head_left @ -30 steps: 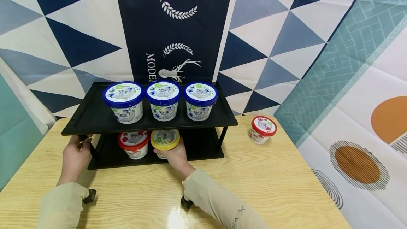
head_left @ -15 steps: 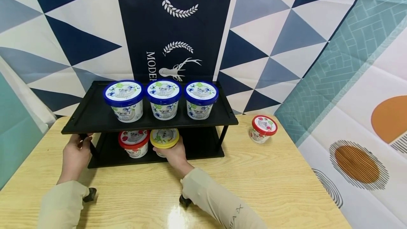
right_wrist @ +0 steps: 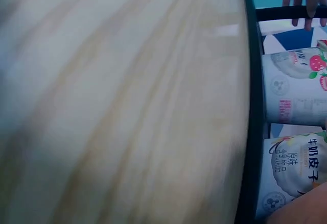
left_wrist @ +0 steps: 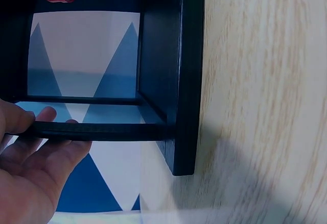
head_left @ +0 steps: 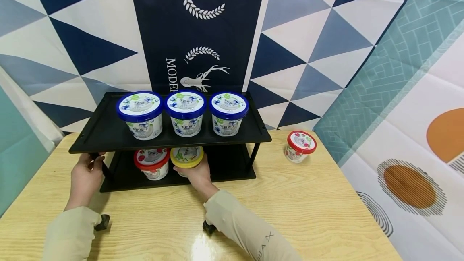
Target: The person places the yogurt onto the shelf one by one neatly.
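Observation:
My left hand [head_left: 85,178] grips the left front post [left_wrist: 112,132] of a black two-tier shelf [head_left: 105,132], thumb on one side and fingers on the other. On the lower tier, my right hand [head_left: 200,175] holds a yellow-lidded tub [head_left: 186,157] from its right side. Just left of it stands a red-lidded tub [head_left: 152,158], upright and very close. The right wrist view shows the printed side of the held tub [right_wrist: 288,170], with part of the hand at the bottom corner. The upper tier carries three blue-lidded tubs [head_left: 186,110] in a row.
Another red-lidded tub [head_left: 301,146] stands on the wooden table [head_left: 290,204], right of the shelf. Behind rises a patterned cloth backdrop [head_left: 203,31]. The upper tier overhangs the lower tubs and both hands' fingers. A right front post [head_left: 253,157] supports the shelf.
My right hand and the yellow-lidded tub have shifted very slightly left. The left hand keeps its grip on the post, and the other tubs stay where they were.

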`<state>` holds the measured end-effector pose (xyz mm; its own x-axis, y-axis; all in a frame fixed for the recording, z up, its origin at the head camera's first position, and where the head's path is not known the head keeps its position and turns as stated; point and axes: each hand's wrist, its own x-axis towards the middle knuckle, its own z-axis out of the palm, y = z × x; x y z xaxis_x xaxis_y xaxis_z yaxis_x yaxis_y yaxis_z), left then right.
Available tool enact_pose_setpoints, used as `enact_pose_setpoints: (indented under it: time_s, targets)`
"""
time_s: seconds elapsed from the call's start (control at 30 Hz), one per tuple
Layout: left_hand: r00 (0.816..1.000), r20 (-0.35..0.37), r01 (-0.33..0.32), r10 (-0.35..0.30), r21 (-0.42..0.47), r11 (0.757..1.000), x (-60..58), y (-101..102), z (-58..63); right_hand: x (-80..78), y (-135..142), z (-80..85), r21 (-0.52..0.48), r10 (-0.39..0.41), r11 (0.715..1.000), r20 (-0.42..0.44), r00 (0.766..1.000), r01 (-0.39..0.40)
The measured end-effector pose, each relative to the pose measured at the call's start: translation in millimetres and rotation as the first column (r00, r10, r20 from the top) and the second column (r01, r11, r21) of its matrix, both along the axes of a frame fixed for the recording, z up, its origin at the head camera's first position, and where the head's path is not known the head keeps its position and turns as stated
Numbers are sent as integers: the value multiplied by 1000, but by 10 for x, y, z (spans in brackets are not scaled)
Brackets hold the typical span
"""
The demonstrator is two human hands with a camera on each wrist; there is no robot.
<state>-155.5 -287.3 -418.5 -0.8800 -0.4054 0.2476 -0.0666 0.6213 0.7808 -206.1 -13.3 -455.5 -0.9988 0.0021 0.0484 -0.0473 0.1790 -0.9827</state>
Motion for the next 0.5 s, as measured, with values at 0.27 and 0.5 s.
enact_pose_setpoints:
  time_s: [0.27, 0.5]
  targets:
    - [1000, 12, -13, 13, -2, 1000, -7, -7, -14, -11, -29, -41, -1, -4, 1000, -43, 999, 4]
    - [999, 25, -27, 27, -2, 1000, -10, 3, -10, 14, -47, -49, -23, -32, 999, -42, 999, 31]
